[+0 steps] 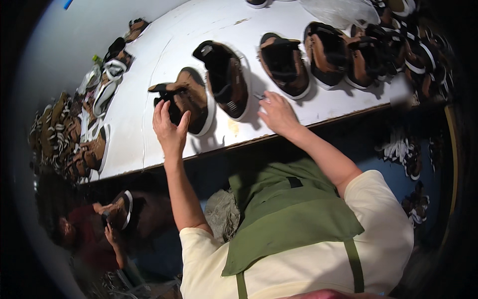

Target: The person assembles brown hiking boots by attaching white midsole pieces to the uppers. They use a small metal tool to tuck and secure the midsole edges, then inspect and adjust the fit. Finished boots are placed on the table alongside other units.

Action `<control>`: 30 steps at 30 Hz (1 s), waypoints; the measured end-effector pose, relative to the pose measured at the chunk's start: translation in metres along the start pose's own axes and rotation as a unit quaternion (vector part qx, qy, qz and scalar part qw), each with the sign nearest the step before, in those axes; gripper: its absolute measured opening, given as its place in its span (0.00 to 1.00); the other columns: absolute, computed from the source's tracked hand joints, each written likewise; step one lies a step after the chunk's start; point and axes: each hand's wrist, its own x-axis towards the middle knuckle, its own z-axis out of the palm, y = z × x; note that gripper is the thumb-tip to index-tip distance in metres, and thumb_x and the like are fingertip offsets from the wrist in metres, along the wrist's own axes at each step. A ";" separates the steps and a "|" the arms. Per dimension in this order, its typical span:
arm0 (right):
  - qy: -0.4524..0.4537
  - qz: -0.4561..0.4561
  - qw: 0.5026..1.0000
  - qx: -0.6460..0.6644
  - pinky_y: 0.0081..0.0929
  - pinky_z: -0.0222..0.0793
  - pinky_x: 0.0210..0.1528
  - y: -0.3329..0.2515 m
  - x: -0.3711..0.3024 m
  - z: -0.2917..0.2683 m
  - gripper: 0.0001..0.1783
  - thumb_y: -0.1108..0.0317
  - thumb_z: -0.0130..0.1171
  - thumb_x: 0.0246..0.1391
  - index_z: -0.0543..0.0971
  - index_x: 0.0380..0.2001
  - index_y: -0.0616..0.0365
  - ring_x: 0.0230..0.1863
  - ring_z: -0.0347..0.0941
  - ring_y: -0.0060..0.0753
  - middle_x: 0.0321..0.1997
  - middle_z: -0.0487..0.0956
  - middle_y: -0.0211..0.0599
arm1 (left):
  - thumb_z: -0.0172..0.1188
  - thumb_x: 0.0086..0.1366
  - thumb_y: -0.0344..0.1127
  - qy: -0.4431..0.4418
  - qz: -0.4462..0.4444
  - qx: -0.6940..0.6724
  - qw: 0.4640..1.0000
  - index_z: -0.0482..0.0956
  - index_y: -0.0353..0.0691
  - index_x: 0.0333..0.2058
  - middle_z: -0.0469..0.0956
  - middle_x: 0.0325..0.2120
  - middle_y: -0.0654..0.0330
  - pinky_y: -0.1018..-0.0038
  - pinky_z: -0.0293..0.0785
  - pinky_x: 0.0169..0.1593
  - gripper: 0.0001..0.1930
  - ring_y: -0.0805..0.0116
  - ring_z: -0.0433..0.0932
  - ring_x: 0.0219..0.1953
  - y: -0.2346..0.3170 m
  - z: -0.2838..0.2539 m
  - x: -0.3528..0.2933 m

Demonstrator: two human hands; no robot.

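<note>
My left hand (169, 130) reaches to the near side of a brown and black shoe (195, 99) with a white sole. Its thumb and fingers are apart and curve around the shoe's opening, whose flap is folded back; whether they touch it I cannot tell. My right hand (280, 114) rests low over the tabletop, fingers closed on a small, dark, shiny tool (259, 96) that is mostly hidden. Between my hands stands a second brown and black shoe (230, 82), its black lining showing. Beyond my right hand is another such shoe (286, 67).
More shoes (326, 55) stand along the white table (164, 55) toward a dense pile at the far right. Shoes and uppers (59, 127) are heaped along the left edge. A clear plastic bag (343, 12) lies at the back. At lower left, another person (92, 234) holds a shoe.
</note>
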 end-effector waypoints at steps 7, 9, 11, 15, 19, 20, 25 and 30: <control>0.004 0.002 1.000 0.000 0.40 0.55 0.62 -0.004 -0.003 -0.001 0.24 0.58 0.63 0.49 0.75 0.46 0.64 0.61 0.62 0.46 0.56 0.69 0.52 | 0.70 0.52 0.36 -0.076 -0.005 0.037 0.996 0.71 0.32 0.47 0.73 0.44 0.49 0.62 0.66 0.55 0.26 0.50 0.69 0.50 -0.002 0.016 0.000; 0.007 0.012 1.000 0.009 0.40 0.54 0.63 -0.003 -0.004 -0.005 0.24 0.58 0.63 0.50 0.75 0.45 0.64 0.61 0.61 0.46 0.57 0.68 0.52 | 0.70 0.53 0.36 -0.087 -0.018 0.024 0.996 0.72 0.32 0.46 0.73 0.43 0.50 0.63 0.66 0.54 0.25 0.50 0.69 0.48 -0.001 0.018 0.006; 0.022 0.009 0.999 0.037 0.42 0.54 0.63 0.002 -0.011 -0.004 0.23 0.59 0.62 0.50 0.75 0.46 0.63 0.62 0.60 0.46 0.58 0.68 0.51 | 0.69 0.53 0.36 -0.110 -0.023 0.024 0.993 0.72 0.32 0.46 0.72 0.44 0.49 0.63 0.66 0.54 0.24 0.50 0.69 0.49 -0.002 0.021 0.011; 0.098 -0.027 0.986 0.129 0.40 0.58 0.60 0.011 -0.026 -0.025 0.21 0.64 0.62 0.50 0.75 0.47 0.62 0.57 0.64 0.44 0.54 0.71 0.44 | 0.65 0.58 0.43 -0.102 -0.066 0.020 0.992 0.71 0.31 0.48 0.71 0.48 0.46 0.63 0.64 0.57 0.25 0.49 0.69 0.53 -0.011 0.019 0.011; 0.244 -0.023 0.958 0.151 0.35 0.67 0.44 0.027 -0.026 -0.076 0.21 0.66 0.58 0.54 0.74 0.50 0.65 0.40 0.70 0.40 0.38 0.72 0.39 | 0.55 0.66 0.50 -0.041 -0.101 0.098 0.989 0.69 0.29 0.54 0.71 0.51 0.44 0.61 0.61 0.60 0.29 0.48 0.68 0.55 0.010 0.025 0.009; 0.259 -0.010 0.954 0.152 0.34 0.67 0.42 0.031 -0.023 -0.085 0.21 0.66 0.57 0.55 0.74 0.50 0.65 0.38 0.70 0.40 0.36 0.72 0.39 | 0.54 0.66 0.51 -0.037 -0.098 0.105 0.989 0.70 0.30 0.53 0.72 0.50 0.44 0.60 0.60 0.60 0.29 0.49 0.68 0.54 0.019 0.027 0.012; 0.228 0.019 0.968 0.107 0.36 0.65 0.40 0.047 -0.004 -0.077 0.29 0.59 0.57 0.57 0.68 0.57 0.65 0.36 0.67 0.39 0.35 0.68 0.40 | 0.54 0.65 0.54 -0.077 -0.124 0.130 0.981 0.73 0.33 0.50 0.73 0.49 0.46 0.61 0.62 0.58 0.27 0.50 0.70 0.52 0.026 0.047 0.034; 0.211 0.014 0.969 0.125 0.37 0.66 0.42 0.048 -0.010 -0.073 0.31 0.56 0.56 0.58 0.67 0.58 0.66 0.39 0.68 0.40 0.37 0.68 0.39 | 0.59 0.61 0.56 -0.109 -0.164 0.134 0.971 0.76 0.33 0.47 0.73 0.47 0.48 0.62 0.67 0.54 0.29 0.52 0.73 0.49 0.035 0.050 0.045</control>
